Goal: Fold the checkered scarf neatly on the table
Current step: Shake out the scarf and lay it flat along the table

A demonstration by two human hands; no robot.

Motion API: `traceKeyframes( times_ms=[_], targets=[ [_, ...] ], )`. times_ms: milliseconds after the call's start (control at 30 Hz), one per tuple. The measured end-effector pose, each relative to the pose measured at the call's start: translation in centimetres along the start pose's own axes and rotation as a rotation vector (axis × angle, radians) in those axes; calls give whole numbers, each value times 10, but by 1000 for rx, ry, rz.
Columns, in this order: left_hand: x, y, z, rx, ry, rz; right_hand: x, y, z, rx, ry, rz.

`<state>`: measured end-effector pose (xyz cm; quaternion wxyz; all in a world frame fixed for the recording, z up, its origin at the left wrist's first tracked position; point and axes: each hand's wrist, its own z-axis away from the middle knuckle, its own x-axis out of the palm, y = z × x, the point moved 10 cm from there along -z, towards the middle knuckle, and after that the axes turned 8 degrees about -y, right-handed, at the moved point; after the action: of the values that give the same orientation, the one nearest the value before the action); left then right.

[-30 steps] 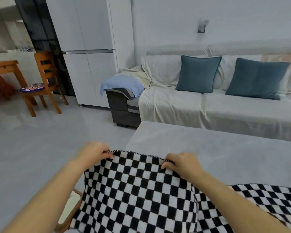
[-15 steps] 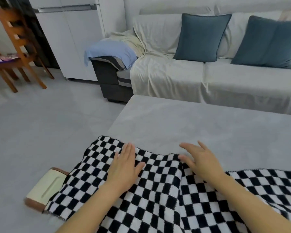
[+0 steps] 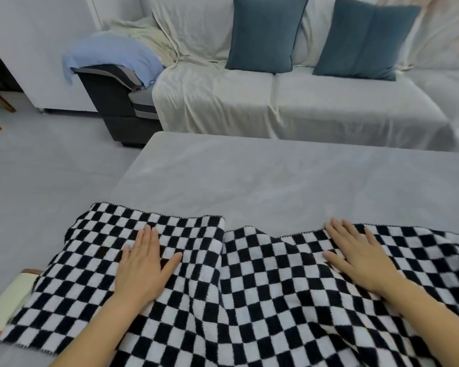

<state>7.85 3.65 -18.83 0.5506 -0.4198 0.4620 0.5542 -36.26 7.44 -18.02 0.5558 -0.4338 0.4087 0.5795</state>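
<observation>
The checkered scarf is pressed flat on the table by the left hand and right hand, fingers spread, likely so bumps are smoothed out.

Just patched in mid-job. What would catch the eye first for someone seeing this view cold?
The black-and-white checkered scarf dominates, spread along the near edge of the grey table with its left end hanging past the table's corner. Both hands press flat on it, the left hand on the left part and the right hand further right. Behind the table, blue cushions lean on the white-covered sofa.
</observation>
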Motion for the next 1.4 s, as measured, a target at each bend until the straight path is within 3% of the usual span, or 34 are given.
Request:
traceKeyframes(
  times_ms=[367, 633, 800, 967, 1200, 1400],
  targets=[
    [-11, -33, -53, 2, 2, -8, -6, 70, -25, 117, 20, -6],
    [-19, -46, -76, -28, -9, -10, -12, 78, -17, 185, 20, 14],
    [-29, 5, -27, -5, 26, 5, -27, 30, 52, 164, 91, -117],
    [13, 113, 55, 217, -104, -3, 20, -24, 115, 94, -105, -167],
    [16, 95, 50, 238, -89, -87, 32, -64, 132, 100, -70, -136],
    [17, 86, 49, 233, -94, -96, 40, -87, 143, -20, -89, -161]
  ],
)
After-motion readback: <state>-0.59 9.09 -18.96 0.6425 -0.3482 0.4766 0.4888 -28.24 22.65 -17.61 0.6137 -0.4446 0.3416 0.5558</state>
